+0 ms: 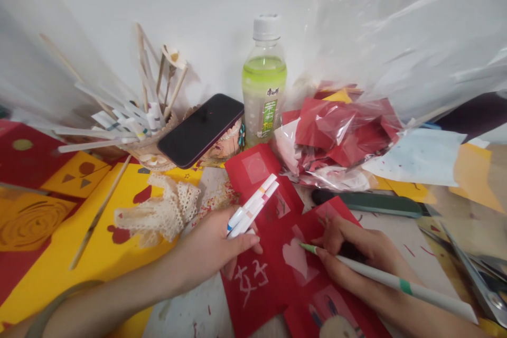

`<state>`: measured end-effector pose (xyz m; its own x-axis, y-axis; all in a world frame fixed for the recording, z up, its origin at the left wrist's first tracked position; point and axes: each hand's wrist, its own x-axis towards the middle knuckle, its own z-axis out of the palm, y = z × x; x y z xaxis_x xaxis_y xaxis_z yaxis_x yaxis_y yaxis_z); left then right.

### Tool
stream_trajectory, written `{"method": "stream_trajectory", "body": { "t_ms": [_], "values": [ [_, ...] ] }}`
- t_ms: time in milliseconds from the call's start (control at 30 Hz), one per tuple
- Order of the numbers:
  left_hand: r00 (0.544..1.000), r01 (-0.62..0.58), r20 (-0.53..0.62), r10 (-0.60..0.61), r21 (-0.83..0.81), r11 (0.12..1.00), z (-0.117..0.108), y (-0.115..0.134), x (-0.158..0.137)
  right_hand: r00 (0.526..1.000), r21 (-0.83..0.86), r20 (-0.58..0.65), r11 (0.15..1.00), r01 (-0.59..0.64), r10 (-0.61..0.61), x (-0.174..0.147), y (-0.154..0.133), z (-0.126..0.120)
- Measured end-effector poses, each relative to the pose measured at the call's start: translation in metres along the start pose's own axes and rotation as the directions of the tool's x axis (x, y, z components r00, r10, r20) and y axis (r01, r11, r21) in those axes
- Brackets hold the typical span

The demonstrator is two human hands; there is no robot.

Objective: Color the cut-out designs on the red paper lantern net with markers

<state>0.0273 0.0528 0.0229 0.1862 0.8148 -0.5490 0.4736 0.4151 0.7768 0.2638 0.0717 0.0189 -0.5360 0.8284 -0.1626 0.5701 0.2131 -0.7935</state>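
Note:
My right hand (pixel 356 259) grips a white marker with a green tip and green band (pixel 380 274). Its tip meets or hovers just over the edge of a pale pink heart (pixel 295 254) on red paper (pixel 273 285). Several white markers (pixel 253 208) are bunched in my closed left hand (pixel 222 243), slanting up to the right over the red paper. Pale brush-like characters (pixel 250 281) show below that hand. A drawing with a round beige shape (pixel 338 327) is cut off at the bottom edge.
A phone (pixel 202 129) leans by a basket (pixel 158 142) of markers and sticks. Behind stands a green drink bottle (pixel 264 84). Lace (pixel 162 208) lies on yellow paper (pixel 75 288). Bagged red scraps (pixel 340 132), a dark green cutter (pixel 380 204) and scissors (pixel 475 274) are at right.

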Motion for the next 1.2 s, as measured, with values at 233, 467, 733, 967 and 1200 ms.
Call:
{"method": "stream_trajectory", "body": {
  "t_ms": [233, 467, 733, 967, 1200],
  "values": [
    [1.000, 0.003, -0.003, -0.003, -0.011, 1.000, 0.0007, -0.0006, 0.0014, 1.000, 0.032, -0.003, 0.999, -0.031, 0.031, 0.0021, -0.0062, -0.0006],
    [1.000, 0.000, 0.019, 0.001, -0.037, 0.999, 0.0013, -0.0012, 0.0009, 0.999, 0.040, -0.015, 0.998, -0.052, 0.052, 0.0027, -0.0096, -0.0034],
    [1.000, -0.013, 0.012, 0.013, -0.018, 1.000, 0.0004, 0.0013, 0.0008, 1.000, 0.048, 0.004, 0.999, -0.026, 0.026, 0.0015, -0.0081, -0.0030],
    [1.000, -0.017, 0.009, 0.017, -0.011, 1.000, 0.0005, 0.0010, 0.0009, 1.000, 0.036, 0.013, 0.999, 0.008, -0.008, 0.0007, -0.0055, -0.0041],
    [1.000, -0.011, 0.011, 0.011, -0.013, 1.000, 0.0009, -0.0001, 0.0002, 1.000, 0.048, 0.011, 0.999, 0.001, -0.002, 0.0016, -0.0062, -0.0036]
  ]
}}
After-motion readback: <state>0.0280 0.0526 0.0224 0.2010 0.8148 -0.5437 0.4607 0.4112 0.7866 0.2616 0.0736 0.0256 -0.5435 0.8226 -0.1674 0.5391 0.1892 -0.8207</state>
